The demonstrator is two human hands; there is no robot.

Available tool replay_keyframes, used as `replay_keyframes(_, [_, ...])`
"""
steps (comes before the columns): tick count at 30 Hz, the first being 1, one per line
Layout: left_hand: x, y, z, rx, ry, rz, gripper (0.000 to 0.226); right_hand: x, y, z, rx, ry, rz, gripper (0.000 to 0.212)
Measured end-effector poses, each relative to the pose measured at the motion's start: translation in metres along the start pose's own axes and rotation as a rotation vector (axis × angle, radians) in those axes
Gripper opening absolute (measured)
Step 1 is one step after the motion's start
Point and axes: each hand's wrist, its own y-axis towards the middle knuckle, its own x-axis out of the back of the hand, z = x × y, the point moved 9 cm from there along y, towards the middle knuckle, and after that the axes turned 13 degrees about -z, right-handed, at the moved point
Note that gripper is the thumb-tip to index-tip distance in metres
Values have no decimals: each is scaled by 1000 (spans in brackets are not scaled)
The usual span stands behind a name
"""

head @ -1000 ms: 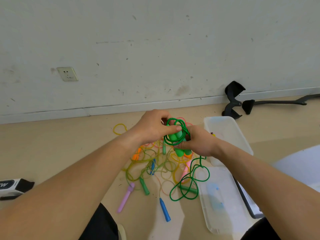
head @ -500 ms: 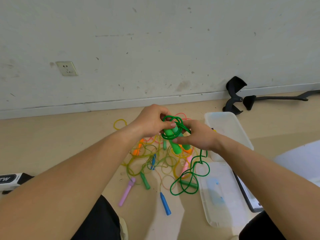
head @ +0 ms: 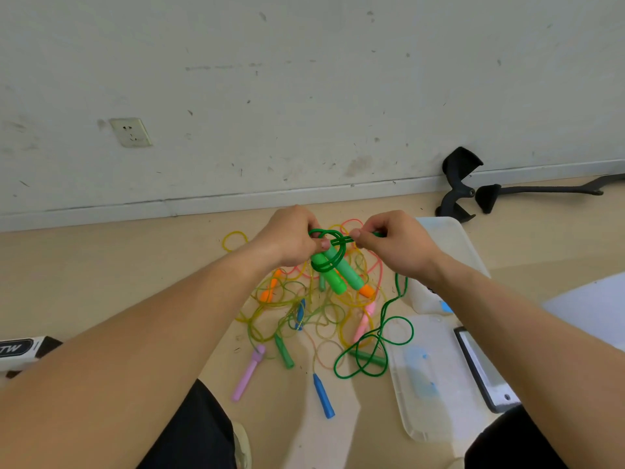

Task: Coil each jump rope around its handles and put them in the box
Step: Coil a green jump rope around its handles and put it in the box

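Two green handles (head: pixel 340 273) of one jump rope hang side by side below my left hand (head: pixel 291 235), which pinches their tops with a few turns of green cord around them. My right hand (head: pixel 394 243) pinches the green cord just right of the handles. The rest of the green cord (head: pixel 378 346) trails down in loose loops to the floor. A tangled heap of other jump ropes (head: pixel 304 309) lies on the floor under my hands, with orange, pink, blue, purple and green handles. The clear plastic box (head: pixel 455 245) stands to the right of my right hand.
A clear box lid (head: pixel 422 377) lies on the floor at the lower right, next to a dark tablet-like device (head: pixel 480 370). Black curved parts (head: pixel 460 184) lie by the wall at the right. A wall socket (head: pixel 130 132) is on the left. My knees show at the bottom.
My hands have moved apart, the right one drawing the green cord out to the right. The handles now hang lower from my left hand and the view has tilted.
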Motion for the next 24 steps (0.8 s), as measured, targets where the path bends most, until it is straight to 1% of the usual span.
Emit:
replay_keyframes(2, [1, -1, -2, 21, 60, -54, 18, -3, -3, 15, 52, 24, 7, 28])
replay_keyframes(4, [1, -1, -1, 45, 69, -81, 21, -7, -10, 30, 110, 24, 26, 31])
replay_keyframes(7, [0, -3, -4, 37, 72, -73, 17, -1, -11, 36, 143, -3, -14, 39])
replay_keyframes(11, [3, -7, -10, -44, 18, -57, 12, 25, -2, 19, 78, -65, -127, 26])
replay_keyframes(13, [6, -11, -17, -103, -38, -62, 14, 39, 3, 7, 31, -84, -174, 25])
replay_keyframes(17, [8, -20, -32, -198, -97, -47, 16, 42, 5, -9, -38, -104, -194, 27])
replay_keyframes(20, [4, -17, -22, -133, -35, -40, 14, 38, 4, -6, -42, -79, -199, 28])
replay_keyframes(22, [4, -14, -9, -29, 0, -55, 15, 35, 2, 4, -13, -27, -180, 26])
replay_keyframes(24, [5, -11, 2, 79, -27, -73, 15, 28, -2, 17, 20, 21, -139, 27])
